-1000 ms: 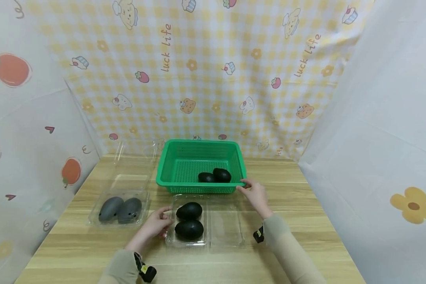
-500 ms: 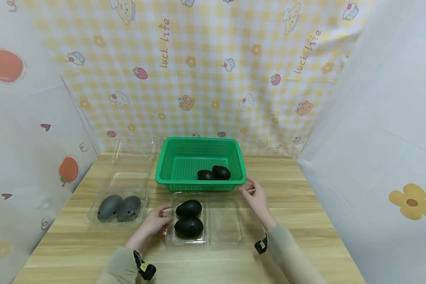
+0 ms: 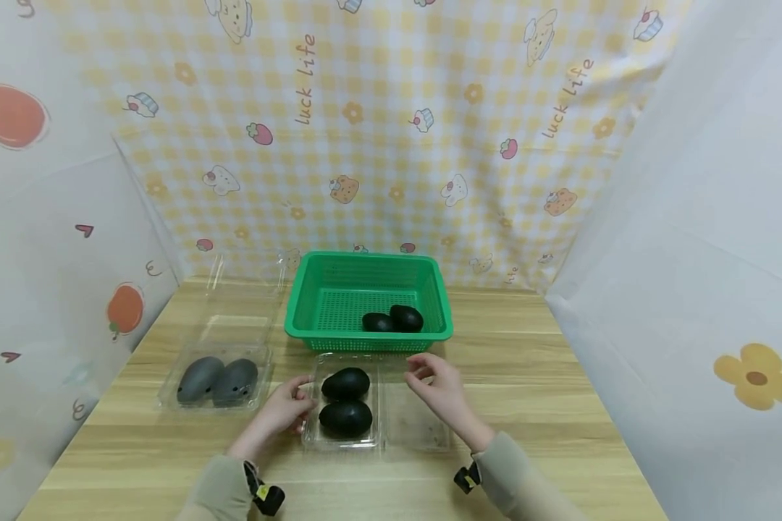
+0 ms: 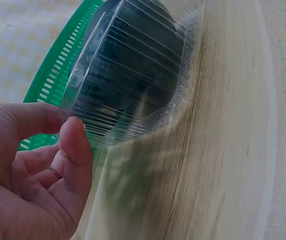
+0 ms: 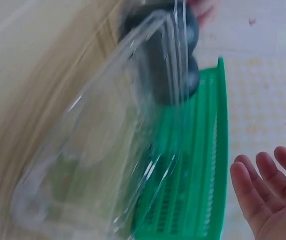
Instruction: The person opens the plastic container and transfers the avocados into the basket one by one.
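Observation:
In the head view a clear plastic clamshell box [image 3: 376,440] lies unfolded on the table, with two black avocados [image 3: 345,419] one behind the other in its left half. My left hand [image 3: 287,407] pinches the left rim between thumb and finger; in the left wrist view the thumb [image 4: 75,140] sits right at the plastic edge. My right hand [image 3: 442,391] is over the flat lid half, its fingers loosely bent around nothing. The right wrist view shows those fingers [image 5: 267,185] spread apart beside the lid [image 5: 98,130]. Behind the box stands a green basket [image 3: 368,338] with two more avocados [image 3: 407,318].
At the left another clear clamshell box [image 3: 244,331], its lid raised toward the back, contains two grey egg-shaped pieces [image 3: 236,382]. A checked cloth [image 3: 371,159] hangs behind the wooden table [image 3: 515,376], and white sheets [image 3: 678,275] flank it.
My right hand has left the basket's front right corner and moved left and toward me, over the lid half. My left hand stays at the box rim.

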Available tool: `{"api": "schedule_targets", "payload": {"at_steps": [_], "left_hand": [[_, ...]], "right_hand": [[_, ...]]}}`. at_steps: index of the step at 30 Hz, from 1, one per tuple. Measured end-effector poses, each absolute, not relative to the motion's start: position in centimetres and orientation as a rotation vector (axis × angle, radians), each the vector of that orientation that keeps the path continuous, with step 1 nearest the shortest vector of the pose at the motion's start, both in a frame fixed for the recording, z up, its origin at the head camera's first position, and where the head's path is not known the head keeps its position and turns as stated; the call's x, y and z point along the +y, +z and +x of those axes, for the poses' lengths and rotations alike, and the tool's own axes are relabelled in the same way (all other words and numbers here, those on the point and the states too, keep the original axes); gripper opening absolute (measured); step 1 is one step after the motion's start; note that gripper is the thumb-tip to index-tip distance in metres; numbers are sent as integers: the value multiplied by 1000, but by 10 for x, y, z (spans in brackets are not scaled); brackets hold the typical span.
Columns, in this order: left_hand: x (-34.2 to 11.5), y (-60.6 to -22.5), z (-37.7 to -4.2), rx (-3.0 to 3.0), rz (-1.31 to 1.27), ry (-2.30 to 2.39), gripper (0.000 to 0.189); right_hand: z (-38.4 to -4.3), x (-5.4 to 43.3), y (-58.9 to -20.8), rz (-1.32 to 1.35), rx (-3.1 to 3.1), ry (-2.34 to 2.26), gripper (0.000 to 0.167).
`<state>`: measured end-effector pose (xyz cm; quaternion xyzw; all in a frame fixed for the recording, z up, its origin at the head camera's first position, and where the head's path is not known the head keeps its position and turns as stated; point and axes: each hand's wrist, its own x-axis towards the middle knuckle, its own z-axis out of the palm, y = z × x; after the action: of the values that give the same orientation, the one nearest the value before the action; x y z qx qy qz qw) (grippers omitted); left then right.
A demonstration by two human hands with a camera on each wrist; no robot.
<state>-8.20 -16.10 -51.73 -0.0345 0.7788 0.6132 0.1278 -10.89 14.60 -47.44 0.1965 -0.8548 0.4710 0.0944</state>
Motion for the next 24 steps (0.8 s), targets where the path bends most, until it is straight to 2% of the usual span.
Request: {"api": "schedule_targets", "payload": {"at_steps": [16, 24], "left_hand": [[-163, -518, -82, 2257, -52, 1771, 55], [-164, -518, -82, 2245, -16, 1775, 55]], "right_hand": [[-103, 110, -472, 1117, -2646, 1357, 32], [-102, 93, -475, 1302, -2795, 1182, 39]]}}
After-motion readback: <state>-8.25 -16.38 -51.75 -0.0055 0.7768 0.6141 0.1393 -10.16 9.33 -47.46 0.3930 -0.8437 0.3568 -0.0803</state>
